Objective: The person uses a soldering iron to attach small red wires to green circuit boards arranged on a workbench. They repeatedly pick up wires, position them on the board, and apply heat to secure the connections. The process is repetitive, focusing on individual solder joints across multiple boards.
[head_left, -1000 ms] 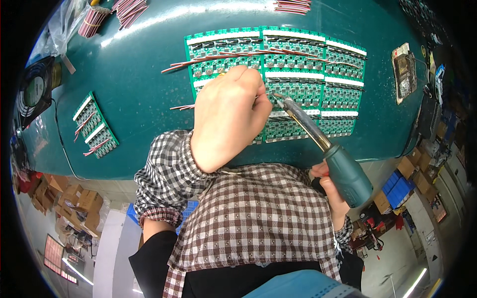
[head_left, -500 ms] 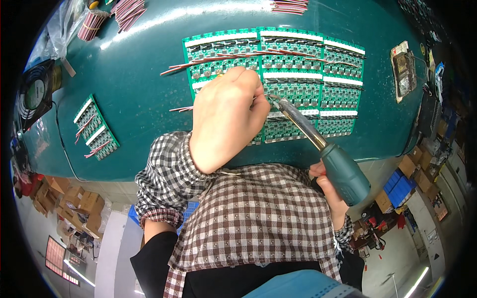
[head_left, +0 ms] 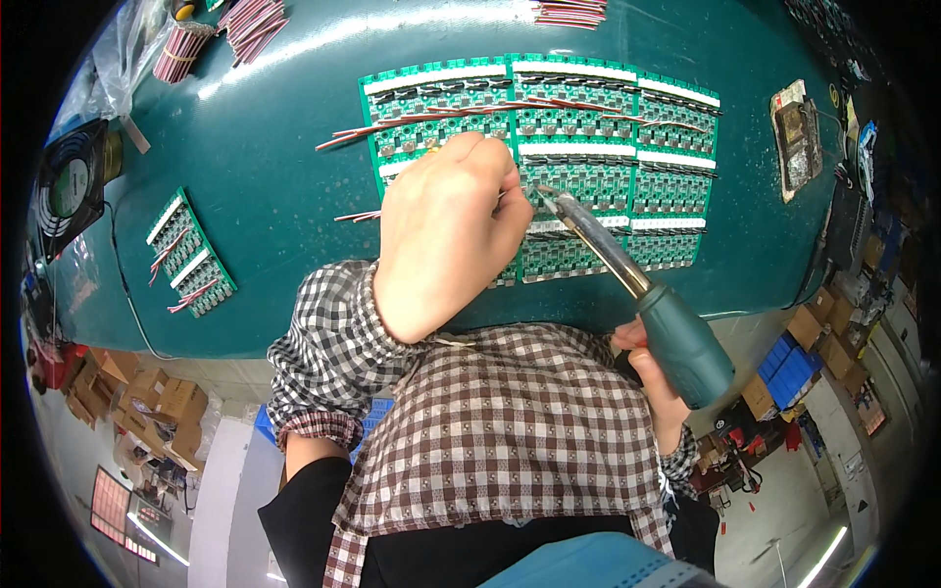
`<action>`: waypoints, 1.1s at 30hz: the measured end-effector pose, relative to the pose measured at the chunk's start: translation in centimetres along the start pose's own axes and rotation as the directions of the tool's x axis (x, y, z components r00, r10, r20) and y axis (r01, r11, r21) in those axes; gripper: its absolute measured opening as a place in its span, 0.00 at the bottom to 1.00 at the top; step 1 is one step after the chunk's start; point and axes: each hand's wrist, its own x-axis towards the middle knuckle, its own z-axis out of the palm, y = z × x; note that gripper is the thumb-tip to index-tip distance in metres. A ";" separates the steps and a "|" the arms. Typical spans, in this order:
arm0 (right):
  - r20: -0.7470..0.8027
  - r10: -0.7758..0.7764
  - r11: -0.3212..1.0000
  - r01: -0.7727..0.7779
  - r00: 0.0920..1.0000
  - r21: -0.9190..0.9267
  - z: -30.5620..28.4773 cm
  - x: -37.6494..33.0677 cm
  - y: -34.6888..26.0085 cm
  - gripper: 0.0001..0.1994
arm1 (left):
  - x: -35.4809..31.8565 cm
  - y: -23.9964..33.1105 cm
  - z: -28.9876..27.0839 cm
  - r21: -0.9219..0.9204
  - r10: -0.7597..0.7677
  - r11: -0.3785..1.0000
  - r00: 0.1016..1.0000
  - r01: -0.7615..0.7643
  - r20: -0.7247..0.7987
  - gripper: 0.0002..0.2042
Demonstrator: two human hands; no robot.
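My left hand point(head_left: 446, 235) rests over the green circuit boards point(head_left: 578, 176), its thumb and fingers pinched on a thin wire, of which only a short bit shows by the fingertips. My right hand point(head_left: 657, 377) is wrapped round the dark green handle of a soldering iron point(head_left: 681, 343). The iron slants up and left, its tip just right of my left fingertips, over the boards' middle row. Red and white wires point(head_left: 421, 116) lie across the upper row. More wire ends point(head_left: 358, 216) stick out left of my left hand, which hides the boards under it.
A smaller board strip point(head_left: 189, 253) with wires lies at the left, near a black fan point(head_left: 74, 186). Wire bundles point(head_left: 253, 27) are at the far left, another bundle point(head_left: 570, 12) at the far edge. A worn soldering-tip cleaning tray point(head_left: 796, 142) sits at the right of the green table point(head_left: 274, 196).
The soldering iron has shifted slightly to the right, its tip a little farther from my left fingertips. My left hand stays in place.
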 end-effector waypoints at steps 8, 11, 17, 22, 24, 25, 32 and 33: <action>-0.003 -0.011 1.000 0.011 1.000 0.014 0.0 0.1 -0.5 0.23 | 0.1 0.1 -0.1 -0.002 0.001 1.000 1.000 -0.001 0.005 0.05; 0.000 -0.012 1.000 0.012 1.000 0.012 0.0 0.1 -0.5 0.23 | 0.1 0.0 -0.1 -0.007 0.001 1.000 1.000 -0.001 0.005 0.05; -0.013 0.007 0.999 -0.006 1.000 0.043 0.0 0.0 -0.2 0.23 | 0.2 0.1 -0.2 0.001 -0.001 1.000 1.000 0.001 0.005 0.05; 0.007 0.032 0.999 -0.032 0.999 0.005 0.1 0.0 -0.3 0.24 | 0.1 0.0 -0.3 -0.008 -0.003 1.000 1.000 0.003 0.005 0.05; 0.022 0.014 1.000 -0.014 1.000 -0.003 -0.1 0.0 -0.3 0.23 | 0.1 0.1 -0.3 -0.008 -0.001 1.000 1.000 0.001 0.005 0.05; 0.026 0.006 1.000 -0.006 1.000 -0.006 -0.1 -0.1 -0.2 0.23 | 0.2 0.2 -0.3 -0.008 0.003 1.000 1.000 -0.003 0.008 0.05; -0.355 -0.131 0.935 0.235 0.926 0.266 -3.2 0.7 -2.2 0.16 | 0.1 0.6 -0.3 0.021 0.022 1.000 1.000 -0.022 0.003 0.04; -0.454 -0.224 0.922 0.338 0.863 0.188 -4.9 0.7 -2.9 0.16 | 0.2 0.9 -0.3 0.027 -0.013 1.000 1.000 0.012 0.022 0.04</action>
